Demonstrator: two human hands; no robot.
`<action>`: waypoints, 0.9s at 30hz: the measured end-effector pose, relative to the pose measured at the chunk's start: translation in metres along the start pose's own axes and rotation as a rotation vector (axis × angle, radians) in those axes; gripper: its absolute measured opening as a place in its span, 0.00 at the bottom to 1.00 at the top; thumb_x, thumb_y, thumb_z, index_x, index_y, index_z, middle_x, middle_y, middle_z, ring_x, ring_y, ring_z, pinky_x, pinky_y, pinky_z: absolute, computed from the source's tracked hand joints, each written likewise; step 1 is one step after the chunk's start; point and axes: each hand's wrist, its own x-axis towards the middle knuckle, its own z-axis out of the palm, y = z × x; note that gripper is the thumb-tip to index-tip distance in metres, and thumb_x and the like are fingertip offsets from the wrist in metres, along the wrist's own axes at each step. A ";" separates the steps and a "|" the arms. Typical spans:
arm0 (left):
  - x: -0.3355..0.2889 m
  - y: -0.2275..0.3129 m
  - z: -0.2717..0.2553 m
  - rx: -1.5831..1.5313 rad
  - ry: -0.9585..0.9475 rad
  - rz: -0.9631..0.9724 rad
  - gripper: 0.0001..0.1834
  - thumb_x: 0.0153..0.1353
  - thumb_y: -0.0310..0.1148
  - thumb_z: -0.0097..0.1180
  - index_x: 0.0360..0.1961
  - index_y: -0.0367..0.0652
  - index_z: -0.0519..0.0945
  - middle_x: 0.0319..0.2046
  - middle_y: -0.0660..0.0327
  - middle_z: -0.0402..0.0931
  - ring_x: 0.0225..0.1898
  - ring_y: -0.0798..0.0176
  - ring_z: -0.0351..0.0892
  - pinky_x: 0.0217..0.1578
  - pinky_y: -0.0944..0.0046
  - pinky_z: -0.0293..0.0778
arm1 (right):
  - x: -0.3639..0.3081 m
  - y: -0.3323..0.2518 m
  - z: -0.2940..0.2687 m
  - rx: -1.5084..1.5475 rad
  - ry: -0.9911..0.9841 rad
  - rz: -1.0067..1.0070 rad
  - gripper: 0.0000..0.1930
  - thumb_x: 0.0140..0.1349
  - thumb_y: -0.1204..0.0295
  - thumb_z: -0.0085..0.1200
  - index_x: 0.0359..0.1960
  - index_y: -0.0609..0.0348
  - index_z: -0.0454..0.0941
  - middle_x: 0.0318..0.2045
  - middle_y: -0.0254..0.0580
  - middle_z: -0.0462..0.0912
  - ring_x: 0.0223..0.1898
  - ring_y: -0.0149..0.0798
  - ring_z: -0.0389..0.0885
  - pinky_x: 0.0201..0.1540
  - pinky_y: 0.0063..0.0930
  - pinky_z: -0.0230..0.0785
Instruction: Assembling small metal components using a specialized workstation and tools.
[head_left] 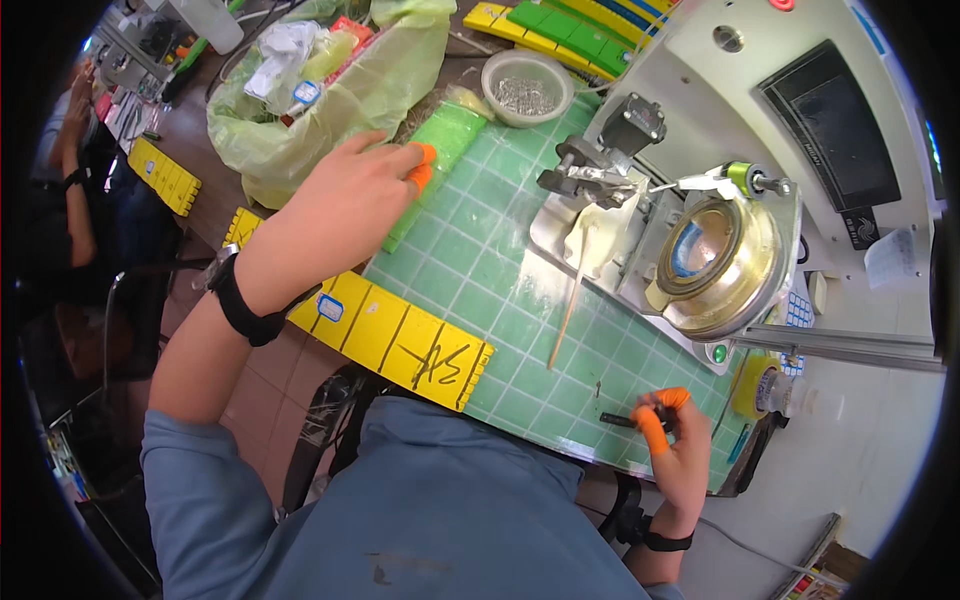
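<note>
My left hand (pixel 365 185) reaches to the upper middle of the bench. Its thumb and index finger, in orange finger cots, are bent close together over a green strip (pixel 445 135); anything between them is hidden. At the lower right, my right hand (pixel 682 445), also with orange finger cots, is closed round a short dark rod-like tool (pixel 617 420) just over the green tiled mat (pixel 520 385). The tool's other end is hidden by the fingers. A thin wooden stick (pixel 568 320) slants down from the machine's base plate onto the mat.
A machine with a brass-coloured round fixture (pixel 725 275) and dark screen (pixel 830 125) fills the right. A bowl of small metal parts (pixel 527 88) and a lined bin (pixel 330 110) stand at the back. A yellow strip (pixel 395 340) lies along the near edge, tape (pixel 755 387) at right.
</note>
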 end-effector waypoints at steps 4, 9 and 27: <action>-0.006 -0.004 -0.006 -0.228 0.115 -0.149 0.22 0.57 0.20 0.60 0.54 0.39 0.83 0.61 0.55 0.77 0.59 0.47 0.77 0.62 0.52 0.72 | 0.012 0.007 0.004 -0.302 0.186 -0.163 0.09 0.64 0.78 0.64 0.43 0.68 0.82 0.39 0.55 0.84 0.39 0.53 0.85 0.47 0.36 0.75; -0.036 -0.022 -0.080 0.052 0.221 -0.399 0.31 0.59 0.20 0.63 0.65 0.46 0.78 0.68 0.55 0.73 0.64 0.44 0.75 0.63 0.50 0.71 | 0.006 0.024 -0.008 -0.367 0.174 -0.155 0.10 0.62 0.78 0.66 0.45 0.65 0.83 0.43 0.53 0.83 0.42 0.53 0.83 0.48 0.38 0.75; 0.082 0.061 -0.064 -0.229 0.299 0.205 0.28 0.59 0.25 0.64 0.62 0.32 0.76 0.49 0.49 0.76 0.50 0.45 0.79 0.51 0.54 0.75 | 0.080 -0.101 0.110 0.752 0.046 -0.403 0.23 0.82 0.59 0.42 0.70 0.57 0.64 0.45 0.37 0.75 0.39 0.29 0.70 0.50 0.27 0.66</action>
